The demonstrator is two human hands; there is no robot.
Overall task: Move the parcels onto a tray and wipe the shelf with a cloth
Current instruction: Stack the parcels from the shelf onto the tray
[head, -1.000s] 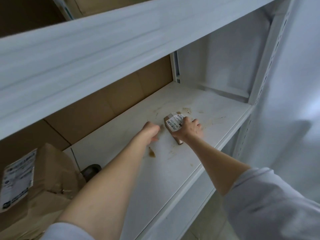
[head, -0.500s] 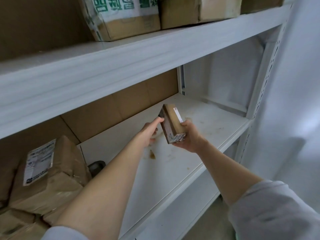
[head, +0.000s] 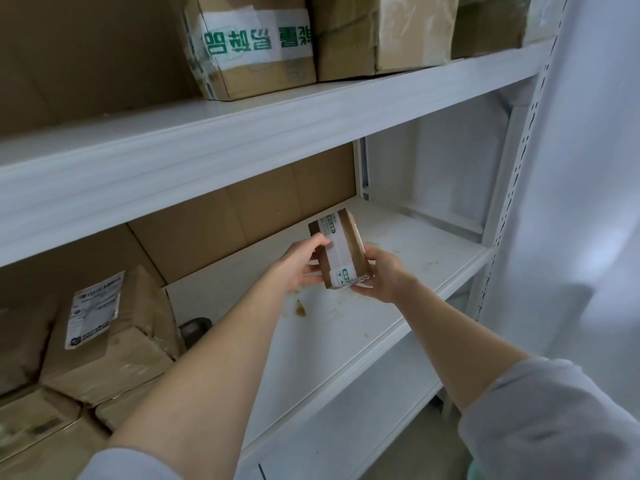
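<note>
A small brown parcel (head: 341,249) with white tape and green print is held in the air above the white middle shelf (head: 349,337). My right hand (head: 382,275) grips its right side and underside. My left hand (head: 299,265) holds its left side with fingers and thumb. The shelf board under the parcel is bare and marked with brown stains (head: 300,309). No tray or cloth is in view.
Several brown parcels (head: 107,327) are stacked at the left end of the same shelf, with a dark object (head: 194,329) beside them. Larger taped boxes (head: 256,46) stand on the upper shelf. A white upright post (head: 516,174) and a pale curtain (head: 581,168) are on the right.
The small parcel was lifted off the shelf by my right hand, raised and turned, and my left hand has now come onto its left side. The view has tilted upward.
</note>
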